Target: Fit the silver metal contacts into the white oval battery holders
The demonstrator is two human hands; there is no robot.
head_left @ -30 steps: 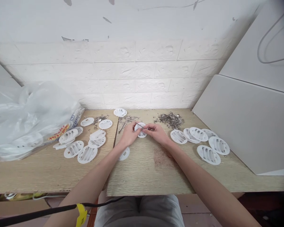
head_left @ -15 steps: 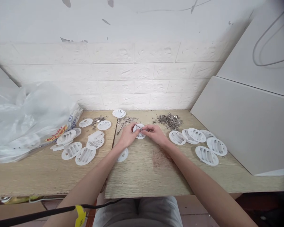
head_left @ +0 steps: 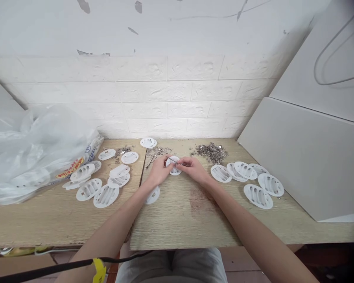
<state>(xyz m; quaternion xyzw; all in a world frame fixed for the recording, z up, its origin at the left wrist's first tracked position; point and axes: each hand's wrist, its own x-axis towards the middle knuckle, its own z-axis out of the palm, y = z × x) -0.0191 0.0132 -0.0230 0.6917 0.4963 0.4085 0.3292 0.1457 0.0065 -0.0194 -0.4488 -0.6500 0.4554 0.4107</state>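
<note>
plastic bag: the clear bag lay across the desk's left end; red characters on a yellow patch and blue lettering ran along its edge, too blurred to read surely.
left discs: white slotted discs, some overlapping, sat between the bag and the desk's seam.
small left pile: tiny metal bits lay toward the back edge.
seam: a lone disc sat at the back edge above it, with thin tweezers-like metal just below; another disc showed partly behind the left forearm.
left hand: it gripped the left rim of the worked disc, toward the desk's back edge, right of the seam.
thin rod: this dark rod slanted over that disc.
right hand: it pinched the rod, close beside the left hand.
change: almost none over the last second; hands, disc and rod kept their places, so work on this disc seemed unfinished.
right pile: a larger metal heap lay near the back edge.
right discs: more discs spread toward the grey panel, without readable marks.
</note>
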